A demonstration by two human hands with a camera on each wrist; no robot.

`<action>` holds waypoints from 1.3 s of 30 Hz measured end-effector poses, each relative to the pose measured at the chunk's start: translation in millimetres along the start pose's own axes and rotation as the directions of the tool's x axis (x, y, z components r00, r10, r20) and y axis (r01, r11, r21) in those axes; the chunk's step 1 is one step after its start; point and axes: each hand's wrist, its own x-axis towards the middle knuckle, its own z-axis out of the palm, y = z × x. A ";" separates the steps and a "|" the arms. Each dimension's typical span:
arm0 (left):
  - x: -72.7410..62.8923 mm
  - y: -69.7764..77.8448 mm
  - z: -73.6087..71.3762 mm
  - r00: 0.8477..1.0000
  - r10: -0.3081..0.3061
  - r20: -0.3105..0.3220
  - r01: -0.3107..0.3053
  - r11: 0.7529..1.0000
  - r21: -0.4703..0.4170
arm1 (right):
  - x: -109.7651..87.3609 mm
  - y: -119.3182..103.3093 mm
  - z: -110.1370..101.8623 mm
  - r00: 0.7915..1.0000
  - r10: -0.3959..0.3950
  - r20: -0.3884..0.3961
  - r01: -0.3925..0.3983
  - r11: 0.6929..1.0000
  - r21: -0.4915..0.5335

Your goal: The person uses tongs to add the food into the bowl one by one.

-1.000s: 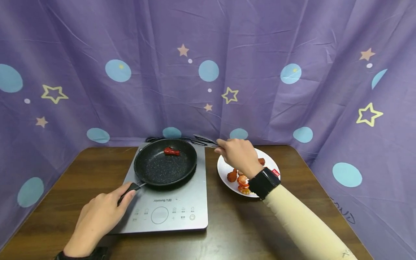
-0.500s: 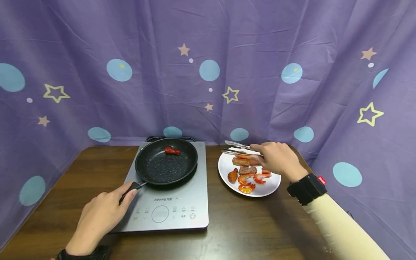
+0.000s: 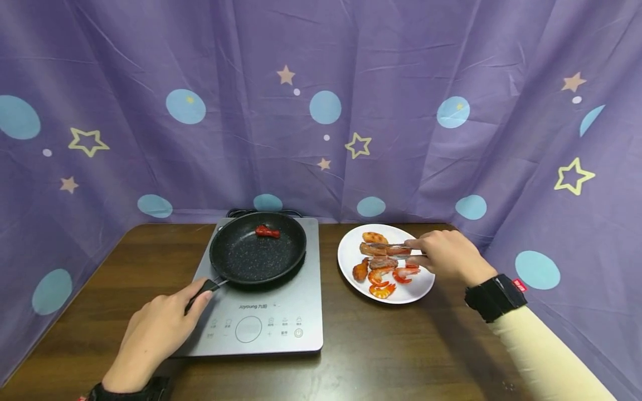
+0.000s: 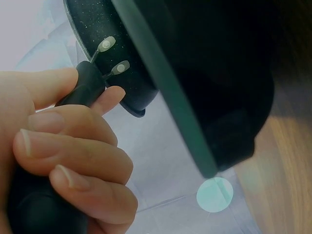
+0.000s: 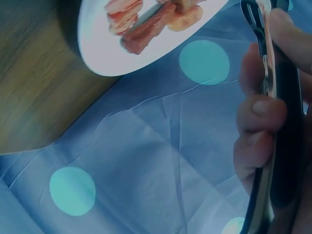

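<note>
My left hand point(image 3: 157, 323) grips the black handle point(image 4: 90, 85) of a speckled frying pan point(image 3: 253, 259), its fingers wrapped round it in the left wrist view. A red drumstick point(image 3: 268, 231) lies toward the back of the pan. Over the white plate point(image 3: 346, 273), my right hand point(image 3: 451, 253) holds metal tongs point(image 3: 396, 245) with dark grips. Their two arms point left and straddle a brown sausage-like piece point(image 3: 373, 249). Around it on the plate are a golden piece point(image 3: 374, 238), a small brown drumstick point(image 3: 360, 270), a ribbed meat piece point(image 3: 383, 263) and several shrimp point(image 3: 405, 273).
The pan sits at the back of a silver induction cooker point(image 3: 303, 292) with touch controls on its front half. A black cable point(image 3: 239, 213) lies behind it. The wooden table point(image 3: 371, 345) ends at a purple curtain point(image 3: 401, 167) with stars and dots.
My right hand has swung right, away from beside the pan, then lowered the tongs onto the food on the plate. My left hand stays on the pan handle; the red drumstick stays in the pan.
</note>
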 end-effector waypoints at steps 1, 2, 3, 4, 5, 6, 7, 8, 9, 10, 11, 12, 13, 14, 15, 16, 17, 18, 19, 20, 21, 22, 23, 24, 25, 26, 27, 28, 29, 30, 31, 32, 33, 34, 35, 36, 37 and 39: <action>0.1 0.1 -0.2 1.000 -0.003 0.003 0.003 1.000 0.000 | -0.6 0.7 0.6 1.000 -0.008 0.005 0.008 1.000 0.001; 0.3 0.2 -0.4 1.000 -0.004 0.006 0.004 1.000 -0.001 | -0.9 1.1 1.0 1.000 -0.017 0.007 0.017 1.000 0.002; 0.6 0.2 -0.6 1.000 -0.004 0.005 0.004 1.000 0.000 | -1.2 1.2 1.7 1.000 -0.022 0.010 0.021 1.000 0.006; 1.1 0.2 -0.8 1.000 -0.004 0.003 0.004 1.000 0.001 | -1.3 1.2 2.5 0.999 -0.030 0.011 0.030 1.000 0.005; 1.6 0.3 -1.0 1.000 -0.002 -0.001 0.002 1.000 0.000 | -1.3 1.1 3.5 0.999 -0.040 0.014 0.040 0.999 0.005; 1.9 0.5 -1.0 1.000 -0.001 -0.002 0.001 1.000 0.001 | -1.1 0.9 4.6 0.999 -0.047 0.019 0.047 0.999 0.008; 2.2 0.5 -1.0 1.000 0.002 -0.008 -0.002 1.000 0.002 | -1.0 0.6 5.7 0.998 -0.055 0.022 0.055 0.998 0.008; 2.2 0.5 -1.0 1.000 0.002 -0.008 -0.002 1.000 0.002 | -0.6 -0.1 6.9 0.998 -0.058 0.030 0.057 0.998 0.007; 2.0 0.6 -0.8 1.000 0.001 -0.007 -0.001 1.000 0.002 | -0.2 -0.5 8.2 0.997 -0.060 0.040 0.060 0.998 0.007; 1.7 0.6 -0.7 1.000 -0.001 -0.004 0.001 1.000 0.000 | 0.3 -1.2 9.3 0.997 -0.065 0.045 0.065 0.998 0.006; 1.4 0.6 -0.5 1.000 -0.003 -0.003 0.003 1.000 -0.001 | 1.1 -1.9 10.4 0.996 -0.067 0.051 0.066 0.998 0.009; 0.9 0.6 -0.4 1.000 -0.006 0.002 0.006 1.000 -0.003 | 1.9 -2.5 11.8 0.996 -0.069 0.055 0.068 0.998 0.009; 0.7 0.6 -0.3 1.000 -0.007 -0.001 0.007 1.000 -0.005 | 2.9 -3.2 13.2 0.996 -0.070 0.059 0.069 0.998 0.013; 0.3 0.7 -0.1 1.000 -0.011 0.005 0.011 1.000 -0.007 | 3.8 -4.0 14.7 0.995 -0.069 0.065 0.068 0.997 0.020; 0.1 0.8 0.0 1.000 -0.011 0.005 0.011 1.000 -0.008 | 4.7 -4.7 16.5 0.995 -0.074 0.067 0.072 0.997 0.030; 0.0 0.9 0.1 1.000 -0.010 0.007 0.011 1.000 -0.009 | 5.4 -5.5 18.2 0.995 -0.075 0.069 0.073 0.997 0.037; 0.1 0.9 0.2 1.000 -0.009 0.006 0.009 1.000 -0.008 | 6.1 -6.1 20.0 0.994 -0.077 0.074 0.074 0.996 0.045; 0.2 1.0 0.3 1.000 -0.008 0.007 0.008 1.000 -0.008 | 6.7 -6.8 21.8 0.994 -0.078 0.076 0.074 0.996 0.048; 0.3 1.1 0.5 1.000 -0.007 0.007 0.007 1.000 -0.008 | 7.2 -7.6 23.5 0.994 -0.078 0.078 0.074 0.996 0.053; 0.3 1.1 0.6 1.000 -0.007 0.007 0.007 1.000 -0.008 | 7.7 -8.2 25.1 0.994 -0.077 0.077 0.073 0.996 0.056; 0.5 1.0 0.7 1.000 -0.004 0.002 0.004 1.000 -0.007 | 8.2 -8.9 26.6 0.994 -0.077 0.074 0.073 0.996 0.058; 0.2 1.0 0.9 1.000 -0.004 0.002 0.004 1.000 -0.007 | 8.6 -9.6 28.1 0.995 -0.076 0.071 0.072 0.996 0.058; -0.1 1.1 1.1 1.000 -0.004 -0.002 0.004 1.000 -0.006 | 9.2 -10.2 29.3 0.995 -0.074 0.070 0.070 0.996 0.059; -0.6 1.2 1.4 1.000 -0.003 -0.006 0.003 1.000 -0.006 | 9.6 -10.8 30.7 0.995 -0.071 0.068 0.067 0.996 0.056; -1.3 1.3 1.8 1.000 -0.003 -0.010 0.003 1.000 -0.005 | 9.9 -11.0 32.1 0.995 -0.069 0.065 0.066 0.996 0.055; -1.7 1.2 2.2 1.000 -0.001 -0.013 0.001 1.000 -0.006 | 10.2 -11.2 33.3 0.996 -0.068 0.063 0.065 0.996 0.055; -2.2 1.1 2.7 1.000 0.001 -0.016 -0.001 1.000 -0.005 | 10.6 -11.3 34.3 0.996 -0.066 0.062 0.063 0.997 0.052; -2.9 1.2 3.1 1.000 0.001 -0.017 -0.001 1.000 -0.006 | 11.0 -11.6 35.3 0.996 -0.064 0.060 0.061 0.997 0.047; -3.2 1.0 3.2 1.000 0.001 -0.020 -0.002 1.000 -0.008 | 11.4 -11.7 36.2 0.997 -0.058 0.058 0.056 0.998 0.042; -3.3 0.6 3.4 1.000 0.003 -0.024 -0.003 1.000 -0.008 | 11.9 -11.8 37.3 0.997 -0.053 0.055 0.051 0.998 0.036; -3.5 0.5 3.3 1.000 0.005 -0.029 -0.005 1.000 -0.009 | 12.3 -11.9 38.2 0.998 -0.047 0.050 0.045 0.998 0.034; -3.5 0.3 3.1 0.999 0.006 -0.031 -0.007 1.000 -0.011 | 12.9 -12.2 39.2 0.998 -0.039 0.046 0.038 0.999 0.034; -3.6 0.4 2.7 0.999 0.006 -0.031 -0.006 1.000 -0.012 | 13.4 -12.4 40.3 0.999 -0.031 0.042 0.029 0.999 0.032; -3.6 0.5 2.2 1.000 0.004 -0.029 -0.004 1.000 -0.014 | 13.9 -12.5 41.6 0.999 -0.024 0.039 0.023 0.999 0.030; -3.3 0.5 1.8 1.000 0.004 -0.027 -0.004 1.000 -0.014 | 14.2 -12.7 42.7 0.999 -0.016 0.039 0.015 0.999 0.031; -2.8 0.5 1.4 1.000 0.005 -0.027 -0.006 1.000 -0.013 | 14.5 -13.0 43.9 0.999 -0.009 0.039 0.008 0.999 0.032; -2.3 0.7 1.1 1.000 0.006 -0.025 -0.006 1.000 -0.013 | 14.7 -13.3 45.0 0.999 -0.003 0.041 0.002 0.999 0.033; -1.6 0.6 1.0 1.000 0.003 -0.016 -0.003 1.000 -0.013 | 15.1 -14.1 46.7 0.999 0.005 0.047 -0.006 0.999 0.034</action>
